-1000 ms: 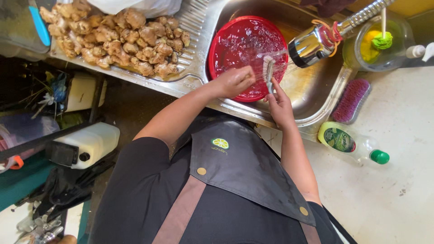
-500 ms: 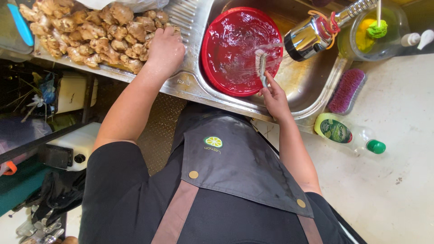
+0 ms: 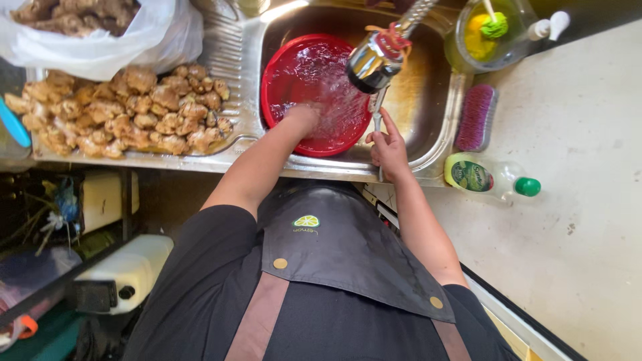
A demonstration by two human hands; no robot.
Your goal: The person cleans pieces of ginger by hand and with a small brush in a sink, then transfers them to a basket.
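Drainboard: a heap of ginger roots [image 3: 127,110] lies spread on the ribbed steel.
Upper left: a white plastic bag [image 3: 114,47] holding more ginger.
Counter at right: a pink scrub brush [image 3: 476,117], with a green-capped dish soap bottle [image 3: 491,178] lying on its side just beside it.
Top right: a clear jar [image 3: 491,33].
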